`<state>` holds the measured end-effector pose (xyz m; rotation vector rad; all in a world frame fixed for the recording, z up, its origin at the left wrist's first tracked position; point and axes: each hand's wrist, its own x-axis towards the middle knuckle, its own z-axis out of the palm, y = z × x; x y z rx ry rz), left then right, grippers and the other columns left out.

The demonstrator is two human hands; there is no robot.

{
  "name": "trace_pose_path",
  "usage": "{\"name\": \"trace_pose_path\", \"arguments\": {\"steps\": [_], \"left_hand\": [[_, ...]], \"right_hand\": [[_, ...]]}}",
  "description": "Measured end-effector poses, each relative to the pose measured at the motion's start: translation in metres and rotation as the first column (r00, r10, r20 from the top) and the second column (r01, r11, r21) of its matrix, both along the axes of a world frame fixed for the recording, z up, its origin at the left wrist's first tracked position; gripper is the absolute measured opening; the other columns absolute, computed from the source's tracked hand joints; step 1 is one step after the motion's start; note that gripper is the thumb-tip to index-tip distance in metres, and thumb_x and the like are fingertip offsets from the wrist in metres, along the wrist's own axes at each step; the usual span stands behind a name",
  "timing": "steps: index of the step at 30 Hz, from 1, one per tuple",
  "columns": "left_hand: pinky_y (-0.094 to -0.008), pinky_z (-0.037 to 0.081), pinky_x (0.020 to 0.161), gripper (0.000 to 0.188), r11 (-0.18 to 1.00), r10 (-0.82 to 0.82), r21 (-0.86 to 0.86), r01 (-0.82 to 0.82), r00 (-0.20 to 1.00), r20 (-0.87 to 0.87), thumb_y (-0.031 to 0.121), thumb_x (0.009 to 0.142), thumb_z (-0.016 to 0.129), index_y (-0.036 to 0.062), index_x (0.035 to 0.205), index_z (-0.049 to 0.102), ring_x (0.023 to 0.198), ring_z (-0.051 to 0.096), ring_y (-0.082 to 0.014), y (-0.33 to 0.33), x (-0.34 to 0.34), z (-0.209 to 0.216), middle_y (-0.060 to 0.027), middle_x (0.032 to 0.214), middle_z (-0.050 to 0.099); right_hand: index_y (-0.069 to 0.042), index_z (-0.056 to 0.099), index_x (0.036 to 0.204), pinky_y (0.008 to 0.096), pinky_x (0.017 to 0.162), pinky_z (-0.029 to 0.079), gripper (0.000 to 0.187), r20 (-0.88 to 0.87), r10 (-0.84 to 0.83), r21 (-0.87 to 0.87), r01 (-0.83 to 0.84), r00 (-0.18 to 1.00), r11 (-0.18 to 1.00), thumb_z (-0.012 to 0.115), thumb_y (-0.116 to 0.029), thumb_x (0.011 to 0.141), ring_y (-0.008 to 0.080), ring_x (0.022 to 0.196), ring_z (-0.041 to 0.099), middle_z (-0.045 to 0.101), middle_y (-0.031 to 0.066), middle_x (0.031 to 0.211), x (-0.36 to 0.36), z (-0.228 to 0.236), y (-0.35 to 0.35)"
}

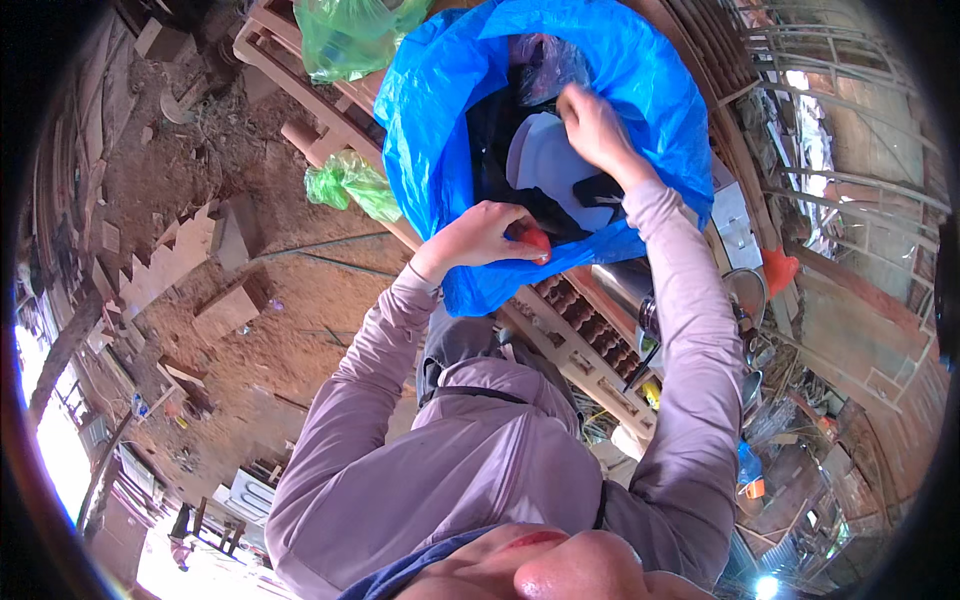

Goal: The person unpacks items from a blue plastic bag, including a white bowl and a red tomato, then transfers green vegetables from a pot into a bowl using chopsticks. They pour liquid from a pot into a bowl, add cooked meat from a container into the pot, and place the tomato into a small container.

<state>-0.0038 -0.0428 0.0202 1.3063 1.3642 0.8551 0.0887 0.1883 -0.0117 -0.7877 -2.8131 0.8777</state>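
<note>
Blue bag (425,120) above wooden framework (560,343) | earth floor (290,310) | left hand (482,238) curled round red object (537,242) | right hand (598,130) half-closed, grip unclear

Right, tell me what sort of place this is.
Likely a rough workshop or work yard, perhaps for woodworking: there's a bare earth floor, brown block-like pieces scattered on it, and a slotted, wooden-looking frame.

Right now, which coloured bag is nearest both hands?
Blue bag: left hand and right hand at its open mouth. Upper green bag and lower green bag lie left of it.
</note>
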Motion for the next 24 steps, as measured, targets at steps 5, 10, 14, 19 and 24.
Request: {"name": "trace_pose_path", "arguments": {"steps": [5, 10, 14, 19, 24], "left_hand": [[-0.0343, 0.050, 0.073, 0.042, 0.999, -0.047, -0.005, 0.048, 0.999, 0.026, 0.039, 0.075, 0.072, 0.0013, 0.094, 0.065, 0.085, 0.065, -0.0281, 0.009, 0.001, 0.009, -0.0155, 0.090, 0.067], [-0.0359, 0.047, 0.077, 0.039, 0.993, -0.007, 0.119, -0.005, 0.994, 0.108, 0.037, 0.078, 0.070, 0.0012, 0.093, 0.065, 0.085, 0.062, -0.0296, 0.016, 0.006, 0.001, -0.0156, 0.090, 0.065], [-0.0373, 0.046, 0.080, 0.042, 0.957, 0.093, 0.277, -0.081, 0.995, -0.028, 0.038, 0.078, 0.069, 0.0003, 0.095, 0.064, 0.087, 0.060, -0.0317, 0.024, 0.004, 0.003, -0.0169, 0.090, 0.064], [-0.0390, 0.045, 0.080, 0.041, 0.997, 0.028, 0.072, -0.014, 0.981, -0.194, 0.038, 0.079, 0.068, 0.0002, 0.094, 0.062, 0.091, 0.058, -0.0328, 0.024, 0.003, -0.012, -0.0171, 0.091, 0.063], [-0.0403, 0.045, 0.081, 0.043, 0.974, 0.046, 0.226, 0.010, 0.969, -0.242, 0.040, 0.079, 0.067, -0.0004, 0.094, 0.061, 0.092, 0.057, -0.0334, 0.024, -0.002, -0.024, -0.0178, 0.091, 0.062]], "right_hand": [[-0.016, 0.063, 0.108, 0.0448, 0.079, 0.047, 0.028, 0.822, 0.118, 0.096, -0.339, 0.557, 0.936, 0.057, -0.019, 0.081, 0.0309, 0.101, 0.061, 0.060, 0.0133, 0.114, 0.075, 0.008, -0.010], [-0.015, 0.066, 0.109, 0.0419, 0.079, 0.048, 0.029, 0.973, -0.093, 0.196, -0.534, 0.213, 0.822, 0.047, -0.021, 0.088, 0.0235, 0.097, 0.065, 0.067, 0.0076, 0.107, 0.077, -0.007, 0.009], [-0.011, 0.059, 0.116, 0.0368, 0.070, 0.051, 0.032, 0.876, -0.216, 0.407, -0.422, 0.431, 0.810, 0.047, -0.023, 0.089, 0.0229, 0.086, 0.068, 0.070, 0.0098, 0.092, 0.068, -0.012, 0.038], [-0.003, 0.054, 0.112, 0.0443, 0.077, 0.050, 0.037, 0.664, -0.405, 0.538, -0.026, 0.629, 0.843, 0.058, -0.028, 0.085, 0.0340, 0.090, 0.065, 0.066, 0.0203, 0.095, 0.079, -0.004, 0.043], [0.001, 0.053, 0.106, 0.0512, 0.079, 0.047, 0.041, 0.457, -0.492, 0.265, 0.415, 0.741, 0.871, 0.065, -0.027, 0.079, 0.0448, 0.095, 0.059, 0.061, 0.0296, 0.098, 0.047, 0.014, 0.022]]}}
